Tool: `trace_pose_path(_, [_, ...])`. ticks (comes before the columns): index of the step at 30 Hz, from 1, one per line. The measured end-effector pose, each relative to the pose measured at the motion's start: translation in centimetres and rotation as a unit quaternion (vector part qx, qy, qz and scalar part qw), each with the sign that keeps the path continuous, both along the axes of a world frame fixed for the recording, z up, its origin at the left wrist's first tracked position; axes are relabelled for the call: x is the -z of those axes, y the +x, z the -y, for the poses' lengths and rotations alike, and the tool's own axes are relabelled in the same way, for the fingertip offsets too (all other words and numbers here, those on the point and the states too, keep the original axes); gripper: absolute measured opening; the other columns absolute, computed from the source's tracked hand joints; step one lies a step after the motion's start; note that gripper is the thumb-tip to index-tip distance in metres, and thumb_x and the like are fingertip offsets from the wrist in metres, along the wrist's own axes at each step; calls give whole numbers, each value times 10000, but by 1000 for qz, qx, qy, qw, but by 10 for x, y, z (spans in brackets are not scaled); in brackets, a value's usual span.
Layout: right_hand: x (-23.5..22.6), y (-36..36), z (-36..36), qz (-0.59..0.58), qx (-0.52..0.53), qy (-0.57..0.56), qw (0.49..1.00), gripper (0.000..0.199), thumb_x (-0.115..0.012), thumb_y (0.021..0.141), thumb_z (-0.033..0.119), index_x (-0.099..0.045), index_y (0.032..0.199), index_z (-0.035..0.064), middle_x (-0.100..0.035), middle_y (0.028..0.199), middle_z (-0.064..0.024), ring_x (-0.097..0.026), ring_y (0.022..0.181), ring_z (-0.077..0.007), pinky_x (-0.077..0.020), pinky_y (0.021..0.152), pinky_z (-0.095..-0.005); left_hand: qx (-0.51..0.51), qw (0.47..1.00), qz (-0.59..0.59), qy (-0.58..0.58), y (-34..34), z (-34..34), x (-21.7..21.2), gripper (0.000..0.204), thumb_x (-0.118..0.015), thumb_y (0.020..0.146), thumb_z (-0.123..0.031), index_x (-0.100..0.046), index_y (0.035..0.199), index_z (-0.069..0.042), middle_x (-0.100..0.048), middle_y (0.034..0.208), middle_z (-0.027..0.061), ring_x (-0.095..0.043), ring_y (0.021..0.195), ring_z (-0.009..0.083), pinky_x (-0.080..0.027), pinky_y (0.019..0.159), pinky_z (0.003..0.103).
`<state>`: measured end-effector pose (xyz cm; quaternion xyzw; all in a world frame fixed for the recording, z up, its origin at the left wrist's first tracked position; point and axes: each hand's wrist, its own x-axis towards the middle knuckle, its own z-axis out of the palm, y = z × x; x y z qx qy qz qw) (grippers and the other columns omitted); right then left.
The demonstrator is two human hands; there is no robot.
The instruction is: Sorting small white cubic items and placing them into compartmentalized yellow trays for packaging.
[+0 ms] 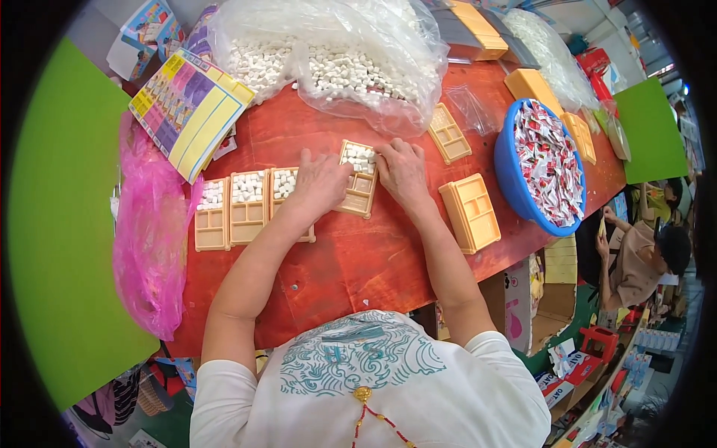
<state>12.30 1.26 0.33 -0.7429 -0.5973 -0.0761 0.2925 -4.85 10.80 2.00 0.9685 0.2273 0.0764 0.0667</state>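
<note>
Between my hands a small cream compartment tray [357, 203] lies on the red table, tilted slightly, with white cubes [361, 157] in its far section. My left hand [321, 183] has its fingers curled against the tray's left side. At the tray's far right edge, my right hand [402, 172] closes its bent fingers on the rim. To the left stand a filled tray [210, 233], a second tray [247, 233] and a third tray [278, 205], side by side, each with white cubes in its far section. My left forearm partly covers the third.
A large clear bag [373, 67] of white cubes lies at the back. To the right are stacked trays [472, 213], a single tray [449, 134] and a blue basin [502, 168] of small packets. Pink plastic [149, 246] and a printed carton [193, 108] lie left. Another person [638, 257] sits far right.
</note>
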Motion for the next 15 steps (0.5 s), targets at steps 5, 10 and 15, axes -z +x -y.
trace_pose_path(5, [3, 1, 4, -39, -12, 11, 999, 98, -661, 854, 152, -678, 925, 86, -602, 846, -54, -600, 859, -230, -413, 853, -390, -11, 998, 57, -38, -6, -3, 10, 118, -601, 877, -174, -663, 934, -92, -610, 847, 86, -618, 867, 262, -356, 822, 451])
trace_pose_path(10, [-1, -4, 7, -42, -42, 36, 998, 81, -667, 842, 119, -668, 914, 82, -603, 843, -57, -605, 847, -236, -420, 843, -389, -44, 982, 152, -107, -9, -12, 8, 106, -558, 894, -176, -609, 871, -86, -600, 842, 67, -592, 856, 255, -358, 794, 411])
trace_pose_path(15, [0, -13, 7, -24, -66, 43, 997, 69, -667, 815, 81, -660, 883, 78, -606, 854, -63, -609, 874, -246, -419, 848, -399, -49, 968, 225, -101, 5, -20, 2, 105, -546, 902, -180, -602, 882, -93, -602, 844, 54, -581, 814, 244, -358, 773, 389])
